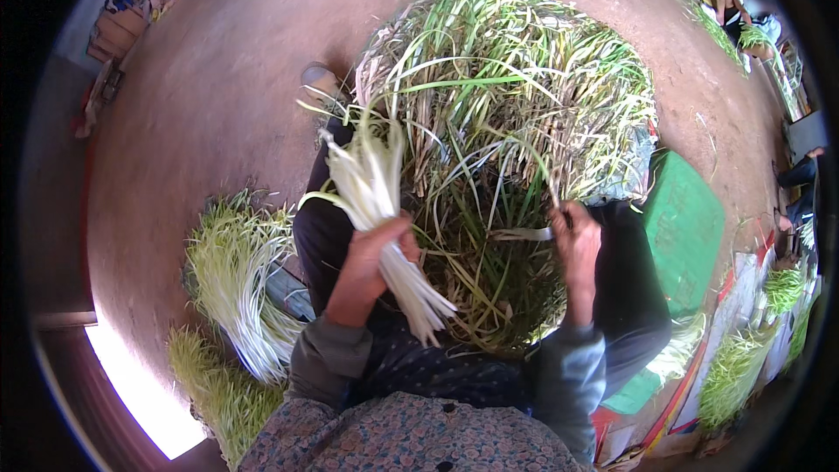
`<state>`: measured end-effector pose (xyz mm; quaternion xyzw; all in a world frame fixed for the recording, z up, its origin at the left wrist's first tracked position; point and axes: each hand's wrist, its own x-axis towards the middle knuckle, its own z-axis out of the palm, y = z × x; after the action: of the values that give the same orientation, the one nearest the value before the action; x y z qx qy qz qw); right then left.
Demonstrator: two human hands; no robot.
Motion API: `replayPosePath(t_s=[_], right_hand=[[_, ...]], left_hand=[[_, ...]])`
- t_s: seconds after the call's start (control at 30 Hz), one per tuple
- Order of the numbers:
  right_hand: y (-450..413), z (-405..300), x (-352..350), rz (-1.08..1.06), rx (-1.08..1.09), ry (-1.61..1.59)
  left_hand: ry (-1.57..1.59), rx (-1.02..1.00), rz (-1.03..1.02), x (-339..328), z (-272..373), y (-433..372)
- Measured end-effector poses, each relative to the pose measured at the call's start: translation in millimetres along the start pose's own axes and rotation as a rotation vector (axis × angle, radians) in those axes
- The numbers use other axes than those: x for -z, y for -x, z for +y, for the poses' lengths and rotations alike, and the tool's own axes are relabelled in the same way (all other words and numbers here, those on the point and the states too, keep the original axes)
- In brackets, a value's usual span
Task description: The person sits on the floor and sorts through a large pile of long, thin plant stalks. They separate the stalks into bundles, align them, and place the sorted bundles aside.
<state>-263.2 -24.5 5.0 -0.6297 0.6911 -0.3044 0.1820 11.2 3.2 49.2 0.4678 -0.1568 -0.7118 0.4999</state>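
My left hand (379, 255) grips a bunch of pale blanched chive-like stalks (370, 177). Its white ends point down towards my lap, and the yellowish tips lean up and away. My right hand (577, 229), over my right thigh, has its fingers closed on a thin withered leaf (554, 187). A pale strip (524, 234) also reaches that hand; I cannot tell whether it is held too. Between my knees and beyond them lies a big heap of green and dried leafy stalks (518, 92). Loose leaves and dark trimmings fill the space below my hands.
To my left lie two piles of pale stalks (246, 288) (219, 387). A green covered block (685, 236) stands by my right knee. More bundles (734, 367) lie on sheets at right. Other people (754, 13) sit at the far right. Cardboard boxes (118, 29) stand by the wall.
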Motion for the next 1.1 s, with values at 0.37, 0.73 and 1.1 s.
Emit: replayPosePath(t_s=[0.37,0.73,1.1], right_hand=[[90,-62,1,-0.326,0.166,-0.29],[62,-76,-30,-0.332,-0.307,-1.199],[126,31,54,0.088,-0.426,-0.614]], left_hand=[[-0.089,0.015,-0.148,-25,-43,4],[-0.163,-0.076,-0.098,-29,-45,6],[-0.032,-0.148,0.05,10,-17,-19]])
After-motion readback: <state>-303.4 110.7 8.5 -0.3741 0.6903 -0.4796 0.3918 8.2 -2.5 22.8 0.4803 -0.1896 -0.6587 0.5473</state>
